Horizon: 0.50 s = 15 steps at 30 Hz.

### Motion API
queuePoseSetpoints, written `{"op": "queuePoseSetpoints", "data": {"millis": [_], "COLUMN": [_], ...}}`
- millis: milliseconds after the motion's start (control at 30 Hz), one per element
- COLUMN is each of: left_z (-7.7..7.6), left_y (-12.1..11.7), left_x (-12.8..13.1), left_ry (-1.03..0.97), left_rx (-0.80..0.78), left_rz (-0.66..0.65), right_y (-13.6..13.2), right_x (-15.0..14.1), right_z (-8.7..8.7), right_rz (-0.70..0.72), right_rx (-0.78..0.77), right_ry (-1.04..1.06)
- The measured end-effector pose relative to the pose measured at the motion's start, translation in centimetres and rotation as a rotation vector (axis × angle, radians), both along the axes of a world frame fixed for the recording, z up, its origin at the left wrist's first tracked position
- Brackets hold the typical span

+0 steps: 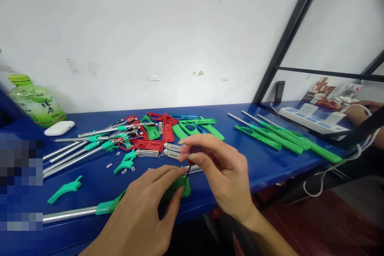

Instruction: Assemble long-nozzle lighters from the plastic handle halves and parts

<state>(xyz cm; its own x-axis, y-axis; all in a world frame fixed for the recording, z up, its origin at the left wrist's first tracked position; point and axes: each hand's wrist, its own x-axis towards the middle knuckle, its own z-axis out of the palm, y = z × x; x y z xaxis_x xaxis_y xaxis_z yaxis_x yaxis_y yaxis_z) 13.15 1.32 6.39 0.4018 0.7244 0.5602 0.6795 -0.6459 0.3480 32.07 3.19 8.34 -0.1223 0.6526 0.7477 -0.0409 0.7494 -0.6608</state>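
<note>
Near the front edge of the blue table, my left hand [147, 208] is wrapped round a green long-nosed lighter [186, 189]. The lighter's silver tube points to the left. My right hand [226, 178] pinches a small screwdriver [188, 173] between thumb and fingers; its dark shaft slants down to the lighter's handle end, beside my left fingertips. Most of the screwdriver's handle is hidden by the fingers. Just behind my hands lie clear fuel tanks [147, 153] and a teal trigger piece [126, 163]. Another teal trigger piece [64, 189] rests to the left.
Several silver lighter tubes [76, 156] lie at the left, beside red handle shells [168, 130] and green ones [214, 130]. Green lighters [280, 138] lie at the right. A drink bottle [42, 104], a white case [59, 128] and a power strip [315, 119] stand farther out.
</note>
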Motion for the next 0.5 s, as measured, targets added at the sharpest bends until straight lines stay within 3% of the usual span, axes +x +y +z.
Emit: {"op": "queuePoseSetpoints", "data": {"millis": [133, 333, 500], "left_z": [-1.2, -2.2, -2.8], "left_y": [-0.1, 0.0, -0.2], "left_x": [-1.0, -1.4, -1.4], "left_ry": [0.123, 0.107, 0.085], "left_rx": [0.128, 0.13, 0.138], "left_rz": [0.003, -0.033, -0.05], "right_y": [0.4, 0.2, 0.5], "right_x": [0.2, 0.5, 0.6], "right_z": [-0.1, 0.5, 0.6], "right_rz": [-0.153, 0.016, -0.158], "right_rx": [0.128, 0.039, 0.152], "right_ry": [-0.081, -0.141, -0.164]}}
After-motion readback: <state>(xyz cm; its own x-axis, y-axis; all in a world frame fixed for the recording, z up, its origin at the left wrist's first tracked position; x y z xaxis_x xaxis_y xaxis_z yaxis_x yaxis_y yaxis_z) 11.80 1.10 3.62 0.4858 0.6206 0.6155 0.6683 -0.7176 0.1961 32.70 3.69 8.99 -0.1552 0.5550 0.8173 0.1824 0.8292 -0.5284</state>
